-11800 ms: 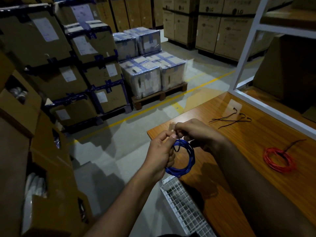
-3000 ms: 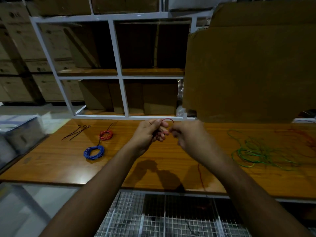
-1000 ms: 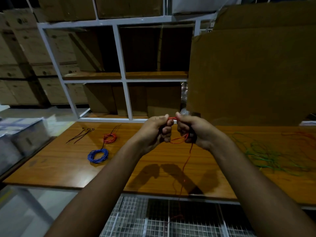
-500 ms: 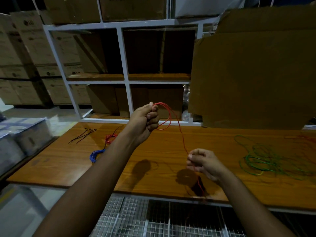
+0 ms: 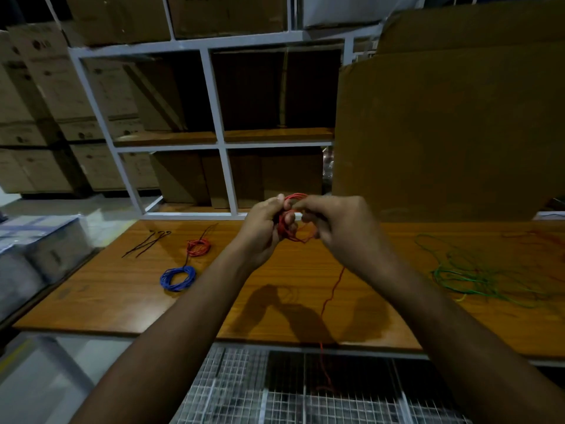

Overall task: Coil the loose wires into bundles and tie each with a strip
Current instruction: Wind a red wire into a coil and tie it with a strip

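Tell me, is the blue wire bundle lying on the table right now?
Yes, the blue wire bundle lies coiled on the wooden table, left of both hands.

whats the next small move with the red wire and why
Probably draw up another loop: the left hand grips a small red coil, the right hand pinches the wire beside it, and a long tail hangs past the table edge, uncoiled.

The left hand [image 5: 265, 228] and right hand [image 5: 336, 231] hide much of the red wire [image 5: 290, 234]; the green wire [image 5: 477, 276] runs off the right edge, blurred.
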Demonstrator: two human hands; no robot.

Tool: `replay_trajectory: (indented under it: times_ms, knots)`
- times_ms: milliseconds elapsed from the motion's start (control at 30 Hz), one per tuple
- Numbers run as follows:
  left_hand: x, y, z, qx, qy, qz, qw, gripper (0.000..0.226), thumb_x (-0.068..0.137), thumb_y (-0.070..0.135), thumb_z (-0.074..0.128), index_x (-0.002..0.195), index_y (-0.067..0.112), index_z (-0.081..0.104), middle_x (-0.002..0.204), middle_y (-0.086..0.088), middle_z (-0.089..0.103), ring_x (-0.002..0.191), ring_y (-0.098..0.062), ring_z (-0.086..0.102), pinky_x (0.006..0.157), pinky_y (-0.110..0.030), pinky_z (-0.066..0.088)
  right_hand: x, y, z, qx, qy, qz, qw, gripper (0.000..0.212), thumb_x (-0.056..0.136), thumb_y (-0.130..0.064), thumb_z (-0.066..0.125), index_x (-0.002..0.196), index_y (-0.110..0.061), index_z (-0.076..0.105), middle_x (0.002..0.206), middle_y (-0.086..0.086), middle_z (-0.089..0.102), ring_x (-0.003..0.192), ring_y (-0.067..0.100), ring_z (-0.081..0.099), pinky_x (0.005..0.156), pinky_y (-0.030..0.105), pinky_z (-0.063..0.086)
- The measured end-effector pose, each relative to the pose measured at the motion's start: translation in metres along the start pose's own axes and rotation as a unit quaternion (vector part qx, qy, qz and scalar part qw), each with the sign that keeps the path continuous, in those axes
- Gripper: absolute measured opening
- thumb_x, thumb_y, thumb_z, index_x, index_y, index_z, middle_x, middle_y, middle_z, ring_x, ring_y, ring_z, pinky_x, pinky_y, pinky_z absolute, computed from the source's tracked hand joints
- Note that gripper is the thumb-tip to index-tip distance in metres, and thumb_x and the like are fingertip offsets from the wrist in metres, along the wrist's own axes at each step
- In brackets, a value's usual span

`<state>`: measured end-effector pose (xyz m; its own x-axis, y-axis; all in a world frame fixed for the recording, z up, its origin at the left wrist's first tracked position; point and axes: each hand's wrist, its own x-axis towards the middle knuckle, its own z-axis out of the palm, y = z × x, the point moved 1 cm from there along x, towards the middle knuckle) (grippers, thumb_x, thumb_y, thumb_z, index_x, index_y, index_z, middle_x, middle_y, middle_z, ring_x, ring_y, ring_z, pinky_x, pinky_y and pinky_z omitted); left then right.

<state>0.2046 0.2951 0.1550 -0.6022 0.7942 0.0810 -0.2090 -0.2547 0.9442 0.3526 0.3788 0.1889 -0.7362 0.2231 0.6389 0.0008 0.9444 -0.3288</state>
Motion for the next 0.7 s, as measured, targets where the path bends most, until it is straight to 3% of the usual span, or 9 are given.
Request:
replay_trajectory:
  times_ms: [133,267,367,433,533,600,700]
  knots:
    - [-0.011,0.001,0.010,-0.019,-0.026,-0.004,0.999,0.031,0.108,0.029,0.032,0.092,0.011,0.052,0.064,0.001,0.047,0.056,-0.010,0.044,0.057,-0.022,0.038,0.017,0.024,0.005,-0.046,0.079,0.041,0.995,0.017,0.097,-0.032,0.060,0.101,-0.017,0.067,0.077,-0.003,0.066,0.066,0.008,0.063,0.054,0.023,0.053]
    - [-0.016,0.005,0.011,-0.086,-0.045,-0.020,0.995,0.033,0.106,0.029,0.034,0.089,0.011,0.054,0.059,0.004,0.037,0.051,-0.009,0.035,0.052,-0.023,0.031,0.026,0.042,0.014,-0.020,0.083,0.054,0.995,0.016,0.096,-0.038,0.060,0.093,-0.023,0.065,0.075,-0.007,0.063,0.067,0.006,0.061,0.055,0.028,0.055]
    - [-0.018,0.006,0.007,-0.123,-0.058,-0.052,0.989,0.036,0.106,0.030,0.034,0.082,0.013,0.053,0.054,0.008,0.033,0.046,-0.007,0.030,0.048,-0.021,0.024,0.032,0.046,0.017,0.026,0.057,0.053,0.997,0.012,0.097,-0.035,0.057,0.090,-0.025,0.060,0.077,-0.009,0.061,0.070,0.005,0.060,0.058,0.023,0.052]
    - [-0.020,0.005,0.006,-0.133,-0.062,-0.070,0.987,0.038,0.106,0.032,0.034,0.077,0.014,0.051,0.052,0.009,0.032,0.044,-0.006,0.028,0.046,-0.020,0.022,0.035,0.051,0.018,0.031,0.030,0.077,0.996,0.022,0.096,-0.042,0.056,0.079,-0.028,0.056,0.071,-0.009,0.059,0.066,0.006,0.058,0.057,0.025,0.049]
    - [-0.021,0.008,0.002,-0.151,-0.064,-0.078,0.983,0.040,0.106,0.033,0.034,0.075,0.016,0.051,0.051,0.009,0.032,0.042,-0.005,0.029,0.043,-0.019,0.023,0.036,0.061,0.019,0.063,-0.011,0.139,0.988,0.056,0.085,-0.069,0.050,0.063,-0.017,0.055,0.059,-0.003,0.052,0.054,0.013,0.048,0.051,0.030,0.039]
    - [-0.022,0.011,0.000,-0.152,-0.054,-0.068,0.985,0.040,0.106,0.034,0.034,0.074,0.016,0.051,0.051,0.009,0.032,0.042,-0.005,0.029,0.041,-0.018,0.024,0.030,0.068,0.020,0.191,-0.083,0.189,0.960,0.064,0.079,-0.073,0.049,0.065,-0.010,0.051,0.058,0.000,0.044,0.052,0.015,0.042,0.050,0.029,0.037]
    - [-0.021,0.020,-0.005,-0.148,-0.021,-0.031,0.988,0.038,0.106,0.033,0.036,0.075,0.017,0.051,0.053,0.009,0.031,0.044,-0.005,0.028,0.044,-0.019,0.021,0.004,0.098,0.029,0.435,-0.199,0.263,0.838,0.038,0.086,-0.047,0.061,0.077,-0.010,0.057,0.065,0.001,0.045,0.052,0.010,0.043,0.055,0.026,0.040]
